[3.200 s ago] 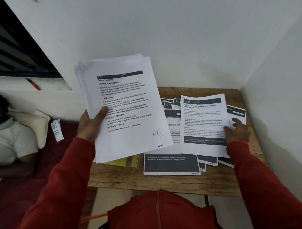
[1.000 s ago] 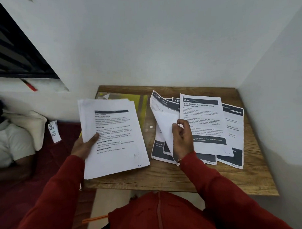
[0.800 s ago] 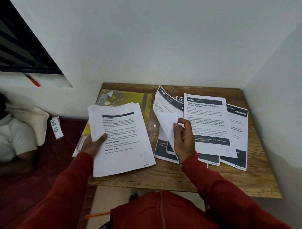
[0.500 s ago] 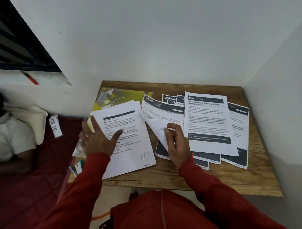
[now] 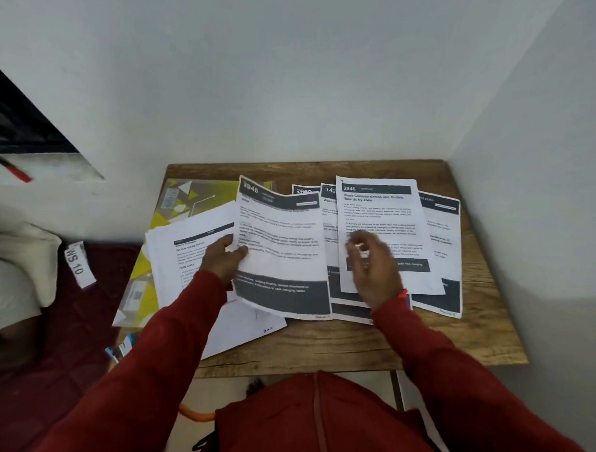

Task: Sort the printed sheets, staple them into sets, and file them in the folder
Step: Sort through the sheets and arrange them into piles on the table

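Note:
My left hand [image 5: 223, 259] pinches the left edge of a printed sheet [image 5: 280, 253] that has dark bands at top and bottom, lifted slightly over the table. Under that hand lies a white stack of text pages [image 5: 186, 263], resting partly on a yellow folder [image 5: 174, 213]. My right hand [image 5: 372, 267] is blurred, fingers loosely curled, holding nothing that I can see. It is over several overlapping sheets spread at the right, the top one headed 2946 [image 5: 377, 216].
The small wooden table [image 5: 328, 346] stands in a corner, with white walls behind and to the right. A dark red bed at the left holds a person lying down, a pillow and a tag reading WS 10 [image 5: 76, 267]. A red pen [image 5: 14, 171] lies on the window ledge.
My left hand set the white stack down on the folder and took the banded sheet. My right hand let go of that sheet and moved right over the spread pages.

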### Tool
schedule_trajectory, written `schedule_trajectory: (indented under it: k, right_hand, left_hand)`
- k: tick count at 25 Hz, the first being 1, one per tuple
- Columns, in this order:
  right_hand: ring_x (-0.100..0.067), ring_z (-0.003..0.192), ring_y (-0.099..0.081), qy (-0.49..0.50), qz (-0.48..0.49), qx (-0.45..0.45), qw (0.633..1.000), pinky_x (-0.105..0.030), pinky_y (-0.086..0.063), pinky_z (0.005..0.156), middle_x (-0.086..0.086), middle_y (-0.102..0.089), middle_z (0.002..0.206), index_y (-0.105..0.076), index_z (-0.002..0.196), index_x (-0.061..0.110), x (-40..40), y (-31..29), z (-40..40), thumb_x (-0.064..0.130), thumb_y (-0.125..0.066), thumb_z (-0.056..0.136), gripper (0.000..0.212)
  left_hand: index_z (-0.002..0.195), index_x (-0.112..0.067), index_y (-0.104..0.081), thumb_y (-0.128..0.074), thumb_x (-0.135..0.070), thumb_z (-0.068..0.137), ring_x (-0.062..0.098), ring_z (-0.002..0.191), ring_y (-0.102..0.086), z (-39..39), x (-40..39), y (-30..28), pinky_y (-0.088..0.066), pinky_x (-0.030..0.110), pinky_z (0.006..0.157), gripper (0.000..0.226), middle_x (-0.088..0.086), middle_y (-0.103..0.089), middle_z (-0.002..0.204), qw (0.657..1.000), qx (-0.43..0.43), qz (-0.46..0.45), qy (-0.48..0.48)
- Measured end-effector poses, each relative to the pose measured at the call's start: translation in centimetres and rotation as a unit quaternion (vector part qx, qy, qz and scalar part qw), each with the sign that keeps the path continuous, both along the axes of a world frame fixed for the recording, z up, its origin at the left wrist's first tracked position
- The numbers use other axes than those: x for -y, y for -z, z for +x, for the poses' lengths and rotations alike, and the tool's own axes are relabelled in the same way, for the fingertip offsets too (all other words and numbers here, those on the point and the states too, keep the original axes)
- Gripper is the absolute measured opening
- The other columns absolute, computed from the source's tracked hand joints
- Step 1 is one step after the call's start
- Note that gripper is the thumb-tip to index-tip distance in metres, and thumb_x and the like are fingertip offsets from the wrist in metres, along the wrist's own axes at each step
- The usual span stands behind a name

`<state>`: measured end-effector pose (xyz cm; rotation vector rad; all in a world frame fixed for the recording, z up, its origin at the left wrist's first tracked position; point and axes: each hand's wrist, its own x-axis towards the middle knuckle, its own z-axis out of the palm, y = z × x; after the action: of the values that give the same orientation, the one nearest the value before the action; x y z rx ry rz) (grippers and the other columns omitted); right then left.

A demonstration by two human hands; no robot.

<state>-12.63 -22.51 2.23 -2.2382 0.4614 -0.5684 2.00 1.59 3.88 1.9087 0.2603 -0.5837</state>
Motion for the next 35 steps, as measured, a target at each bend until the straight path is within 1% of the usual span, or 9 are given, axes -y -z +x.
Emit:
schedule_trajectory:
  k: [4, 7, 12, 14, 18, 21, 25, 29, 35]
  right_hand:
    - [-0.042, 0.131, -0.030, 0.212, -0.054, -0.326, 0.920, -0.056, -0.027, 0.104, -0.019, -0.030, 0.148, -0.031, 0.144, 0.015, 8.2, 1.8, -0.2, 0.060, -0.057, 0.085, 0.079]
    - [-0.043, 0.133, -0.028, 0.209, -0.033, -0.400, 0.892, -0.058, -0.024, 0.106, -0.021, -0.026, 0.149, -0.021, 0.147, 0.018, 10.4, 2.2, -0.2, 0.059, -0.065, 0.080, 0.090]
    - [-0.035, 0.107, -0.060, 0.212, 0.124, -0.210, 0.946, -0.037, -0.042, 0.095, -0.019, -0.065, 0.115, -0.050, 0.131, 0.008, 12.3, 1.9, 0.6, 0.013, -0.064, 0.089, 0.045]
    - [-0.029, 0.099, -0.060, 0.204, 0.126, -0.147, 0.960, -0.027, -0.040, 0.082, -0.016, -0.067, 0.108, -0.063, 0.115, 0.003, 12.7, 1.5, 0.3, 0.015, -0.059, 0.093, 0.026]
    - [-0.017, 0.087, -0.065, 0.208, 0.223, -0.005, 0.952, -0.029, -0.047, 0.078, -0.007, -0.068, 0.096, -0.065, 0.107, 0.008, 13.3, -0.1, 0.2, 0.019, -0.059, 0.094, 0.018]
    - [0.003, 0.072, -0.063, 0.185, 0.296, 0.087, 0.933, -0.024, -0.050, 0.071, 0.009, -0.069, 0.083, -0.068, 0.101, 0.014, 13.1, -2.2, 0.6, 0.014, -0.062, 0.092, 0.011]
    - [-0.013, 0.081, -0.067, 0.119, 0.363, 0.179, 0.907, -0.027, -0.056, 0.073, 0.003, -0.074, 0.089, -0.068, 0.100, 0.014, 11.8, -5.3, 1.0, 0.011, -0.061, 0.092, 0.011]
    - [-0.025, 0.092, -0.067, 0.092, 0.397, 0.224, 0.886, -0.038, -0.055, 0.085, -0.013, -0.072, 0.104, -0.067, 0.107, 0.004, 10.8, -7.4, 1.4, 0.014, -0.060, 0.092, 0.019]
    - [-0.028, 0.094, -0.058, 0.048, 0.440, 0.276, 0.853, -0.040, -0.049, 0.088, -0.015, -0.067, 0.097, -0.066, 0.098, 0.003, 8.9, -10.3, 1.3, 0.006, -0.051, 0.097, 0.015]
  left_hand:
    - [0.132, -0.007, -0.053, -0.060, -0.007, 0.092, 0.031, 0.121, -0.053, 0.0, -0.9, 1.2, -0.040, 0.036, 0.103, 0.040, 0.013, -0.055, 0.136, 0.992, 0.067, 0.101, 0.029]
    - [0.133, -0.012, -0.051, -0.054, -0.003, 0.095, 0.028, 0.110, -0.058, -1.2, -0.8, 1.0, -0.045, 0.036, 0.098, 0.040, 0.011, -0.057, 0.132, 0.994, 0.098, 0.031, -0.024]
    - [0.131, -0.021, -0.052, -0.054, -0.003, 0.095, 0.016, 0.085, -0.068, -2.5, -0.6, -1.1, -0.060, 0.034, 0.076, 0.040, 0.002, -0.070, 0.104, 0.971, 0.099, -0.171, -0.132]
    - [0.133, -0.016, -0.050, -0.054, -0.001, 0.095, 0.019, 0.090, -0.069, -2.6, -0.4, -2.1, -0.060, 0.035, 0.077, 0.041, 0.005, -0.070, 0.109, 0.952, 0.092, -0.252, -0.146]
    - [0.135, -0.011, -0.046, -0.050, 0.000, 0.096, 0.022, 0.099, -0.068, -2.7, 0.6, -4.7, -0.058, 0.037, 0.081, 0.041, 0.007, -0.070, 0.115, 0.922, 0.121, -0.347, -0.127]
    - [0.128, -0.013, -0.048, -0.048, 0.002, 0.096, 0.019, 0.098, -0.069, -2.9, 1.8, -6.8, -0.058, 0.034, 0.081, 0.035, 0.001, -0.072, 0.110, 0.910, 0.152, -0.375, -0.094]
    - [0.135, -0.012, -0.046, -0.047, 0.001, 0.096, 0.026, 0.110, -0.064, -2.6, 2.8, -8.0, -0.054, 0.040, 0.093, 0.041, 0.008, -0.066, 0.122, 0.899, 0.171, -0.400, -0.055]
    - [0.136, -0.008, -0.045, -0.048, 0.001, 0.096, 0.024, 0.110, -0.064, -2.1, 3.0, -8.2, -0.055, 0.036, 0.091, 0.041, 0.007, -0.067, 0.122, 0.906, 0.173, -0.384, -0.048]
    - [0.133, -0.007, -0.051, -0.051, -0.002, 0.096, 0.025, 0.110, -0.064, -1.2, 2.1, -7.5, -0.053, 0.040, 0.096, 0.038, 0.008, -0.067, 0.123, 0.928, 0.164, -0.331, -0.048]
